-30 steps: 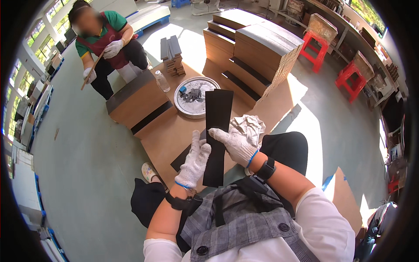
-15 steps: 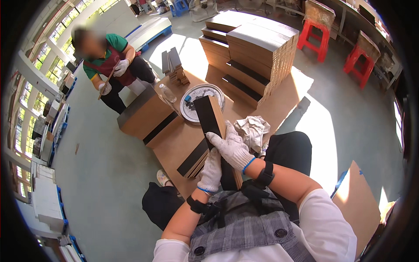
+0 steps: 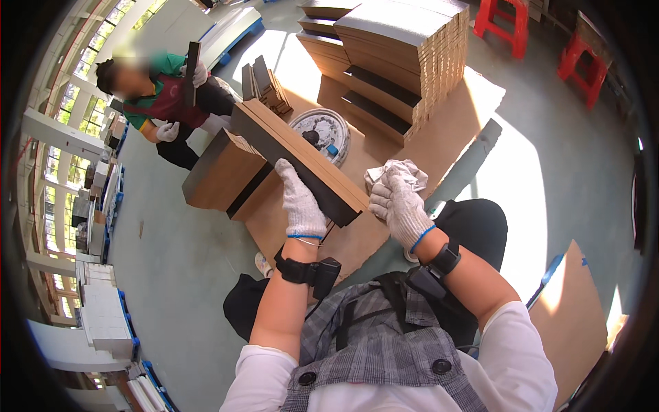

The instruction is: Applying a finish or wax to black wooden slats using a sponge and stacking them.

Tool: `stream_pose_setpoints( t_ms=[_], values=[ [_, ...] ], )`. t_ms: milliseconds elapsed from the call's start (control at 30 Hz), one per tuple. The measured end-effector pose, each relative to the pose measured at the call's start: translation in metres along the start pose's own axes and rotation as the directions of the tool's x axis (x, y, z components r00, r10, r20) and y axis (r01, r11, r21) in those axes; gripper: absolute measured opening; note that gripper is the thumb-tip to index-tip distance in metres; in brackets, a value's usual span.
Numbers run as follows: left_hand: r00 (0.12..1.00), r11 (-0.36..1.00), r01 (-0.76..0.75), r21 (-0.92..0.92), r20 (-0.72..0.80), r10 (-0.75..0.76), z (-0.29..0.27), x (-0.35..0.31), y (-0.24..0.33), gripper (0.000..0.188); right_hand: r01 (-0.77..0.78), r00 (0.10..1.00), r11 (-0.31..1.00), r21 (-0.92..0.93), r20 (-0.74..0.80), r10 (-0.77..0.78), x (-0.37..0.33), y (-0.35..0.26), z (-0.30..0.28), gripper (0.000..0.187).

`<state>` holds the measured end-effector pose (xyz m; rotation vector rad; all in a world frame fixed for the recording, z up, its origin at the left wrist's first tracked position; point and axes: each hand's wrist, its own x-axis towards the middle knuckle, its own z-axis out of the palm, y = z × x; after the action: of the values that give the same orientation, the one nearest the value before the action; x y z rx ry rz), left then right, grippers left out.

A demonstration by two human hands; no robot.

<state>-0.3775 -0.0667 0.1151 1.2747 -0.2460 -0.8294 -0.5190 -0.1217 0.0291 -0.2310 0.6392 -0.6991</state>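
Two hands (image 3: 304, 209) (image 3: 401, 209) now apart, one rag (image 3: 413, 173)

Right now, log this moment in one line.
left hand: against strip bundle | right hand: curled at crumpled cloth | round tray: beyond strip bundle | co-worker: holding dark strip

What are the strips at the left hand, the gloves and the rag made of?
Strips: likely fibreboard or similar; matte brown edges, dark smooth-looking face.
Gloves: apparently knit fabric; textured off-white surface, snug cuffs.
Rag: soft matte cloth, by its crumpled folds.
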Motion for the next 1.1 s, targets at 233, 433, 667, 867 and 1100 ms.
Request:
stream_pose_setpoints(
  t_ms=[233, 433, 667, 867, 1100],
  values=[
    [0.999, 0.999, -0.027, -0.023, -0.038, 0.026, 0.058, -0.007, -0.048, 0.076, 0.366, 0.915, 0.914, 0.177, -0.245, -0.319, 0.016, -0.017, 0.006, 0.024],
    [0.998, 0.999, 0.037, -0.021, -0.042, -0.037, 0.076, -0.002, -0.062, 0.079, 0.247, 0.95, 0.925, 0.29, -0.259, -0.172, 0.017, -0.041, 0.005, 0.015],
    [0.989, 0.984, -0.138, 0.109, 0.06, 0.132, 0.048, 0.028, -0.055, 0.066, 0.123, 0.99, 0.943, 0.308, -0.109, -0.094, 0.034, -0.071, 0.002, 0.038],
    [0.999, 0.999, 0.027, -0.028, 0.031, -0.026, 0.031, 0.027, -0.056, 0.063, 0.064, 0.998, 0.926, 0.371, -0.014, -0.063, 0.039, -0.064, -0.008, 0.034],
    [0.987, 0.988, 0.153, -0.018, -0.053, -0.153, 0.028, 0.031, -0.05, 0.061, 0.106, 0.99, 0.981, 0.161, -0.112, -0.088, 0.032, -0.057, -0.005, 0.028]
  ],
)
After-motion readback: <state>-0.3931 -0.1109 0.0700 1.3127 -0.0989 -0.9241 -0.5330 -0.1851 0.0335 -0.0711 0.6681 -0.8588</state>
